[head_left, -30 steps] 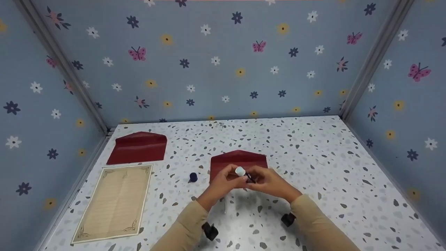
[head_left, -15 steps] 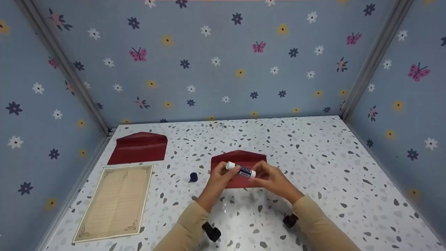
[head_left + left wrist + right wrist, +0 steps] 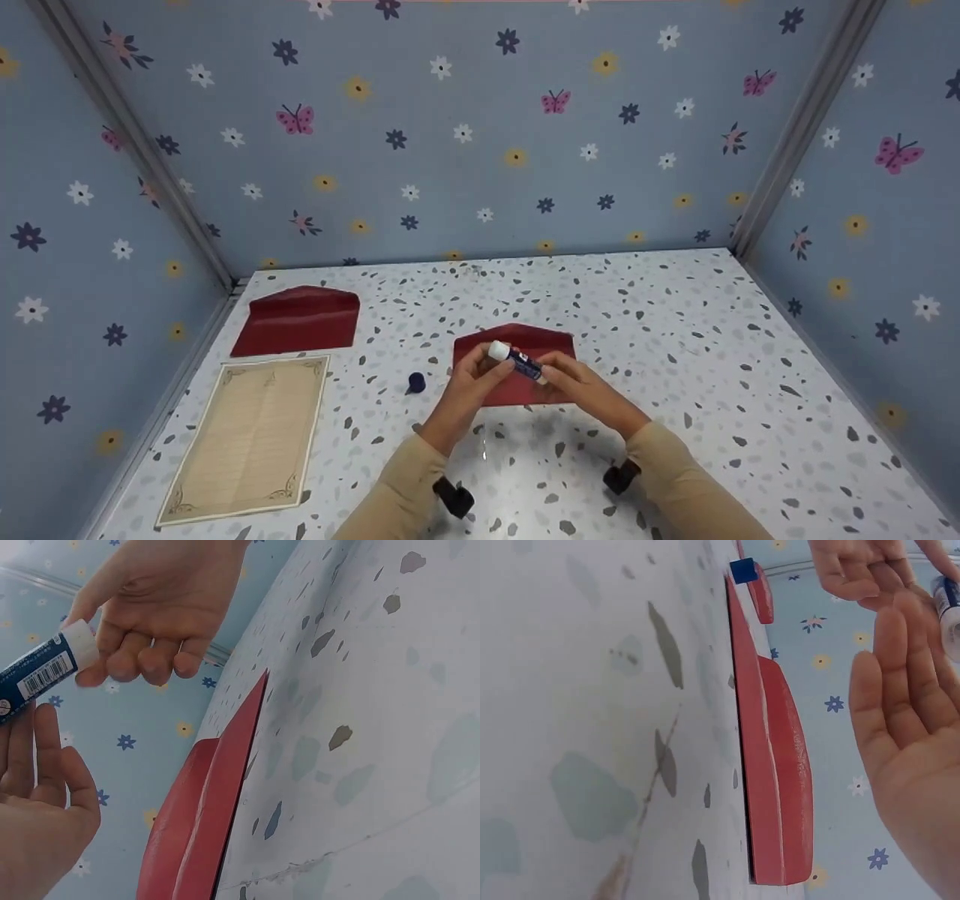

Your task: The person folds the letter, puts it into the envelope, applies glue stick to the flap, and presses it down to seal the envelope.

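Note:
A glue stick (image 3: pixel 523 365), blue-labelled with white ends, is held tilted above the open red envelope (image 3: pixel 517 394) in the head view. My left hand (image 3: pixel 465 388) grips its body near the upper left end. With thumb and forefinger, my right hand (image 3: pixel 590 391) pinches the lower right end. Seen from the left wrist, the right hand (image 3: pixel 161 611) has thumb and forefinger at the white end, its other fingers loosely bent. In the right wrist view only part of the glue stick shows at the right edge. A dark blue cap (image 3: pixel 417 382) stands left of the envelope.
Another open red envelope (image 3: pixel 304 322) lies at the back left. In front of it is a beige sheet of paper (image 3: pixel 247 439) with an ornate border. A flower-patterned wall (image 3: pixel 480 172) bounds the speckled table (image 3: pixel 660 322) at the back and sides.
The glue stick has turned from pointing toward the head camera to lying slantwise, upper end left. My right fingers loosened around its right end, then closed there again.

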`<state>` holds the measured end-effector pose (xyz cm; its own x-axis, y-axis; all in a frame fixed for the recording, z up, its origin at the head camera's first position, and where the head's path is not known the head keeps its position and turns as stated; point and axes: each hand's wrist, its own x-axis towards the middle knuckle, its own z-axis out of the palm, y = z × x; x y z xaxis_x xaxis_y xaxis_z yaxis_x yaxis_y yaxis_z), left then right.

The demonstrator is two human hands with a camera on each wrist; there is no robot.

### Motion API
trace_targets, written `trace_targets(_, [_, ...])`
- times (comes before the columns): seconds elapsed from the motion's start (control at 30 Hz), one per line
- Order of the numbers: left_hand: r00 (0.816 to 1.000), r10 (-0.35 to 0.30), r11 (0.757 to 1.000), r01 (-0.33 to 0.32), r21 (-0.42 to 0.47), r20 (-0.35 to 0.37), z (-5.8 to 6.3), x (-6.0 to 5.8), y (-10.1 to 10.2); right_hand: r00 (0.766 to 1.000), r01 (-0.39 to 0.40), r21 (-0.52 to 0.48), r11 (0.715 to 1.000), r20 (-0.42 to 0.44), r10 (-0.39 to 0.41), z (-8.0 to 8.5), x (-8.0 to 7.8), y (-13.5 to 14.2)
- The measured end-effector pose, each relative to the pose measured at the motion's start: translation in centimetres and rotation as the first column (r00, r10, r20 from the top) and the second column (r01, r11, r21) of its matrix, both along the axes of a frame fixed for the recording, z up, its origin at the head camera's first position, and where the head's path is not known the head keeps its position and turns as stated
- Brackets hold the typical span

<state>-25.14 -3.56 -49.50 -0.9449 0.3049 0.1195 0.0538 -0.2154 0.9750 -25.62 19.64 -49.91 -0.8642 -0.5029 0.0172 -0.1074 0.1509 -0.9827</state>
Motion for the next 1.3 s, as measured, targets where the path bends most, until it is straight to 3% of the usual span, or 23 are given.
trace_targets(0.1, [0.998,0.046,0.999,-0.044,-0.031,0.045,0.2,-0.1,0.2,0.997,0.008,-0.017,1.0,-0.071,-0.009,-0.2,0.0,-0.2])
trace_targets(0.2, [0.996,0.052,0.998,-0.05,-0.039,0.078,0.2,-0.1,0.1,0.994,-0.016,-0.021,1.0,-0.11,0.014,-0.4,0.0,-0.2])
trace_targets(0.4, [0.996,0.03,0.999,-0.027,-0.035,0.081,0.0,-0.1,-0.2,0.993,-0.087,-0.035,0.996,-0.082,0.084,-0.5,0.1,-0.1])
trace_targets(0.57, [0.998,0.028,0.999,-0.026,-0.04,0.057,-0.2,0.0,0.0,0.997,-0.039,-0.054,0.998,-0.075,0.035,-0.3,0.2,-0.8])
trace_targets(0.83, [0.999,0.018,0.998,-0.015,-0.065,0.046,-0.2,0.0,0.4,0.982,0.092,-0.027,0.995,-0.166,-0.095,1.2,0.7,-2.2])
trace_targets(0.97, [0.999,0.009,0.999,-0.008,-0.041,0.046,-0.1,-0.1,0.4,0.974,0.104,-0.056,0.993,-0.195,-0.113,1.5,0.7,-2.4])
trace_targets(1.1, [0.999,-0.019,0.999,0.02,-0.045,0.027,-0.4,-0.1,0.2,0.971,0.108,-0.089,0.99,-0.206,-0.124,0.6,0.1,-2.0])
trace_targets(1.3, [0.994,-0.109,0.986,0.108,-0.128,0.005,-0.9,-0.1,-0.4,0.963,0.108,-0.108,0.988,-0.234,-0.131,0.2,-0.3,-1.3])
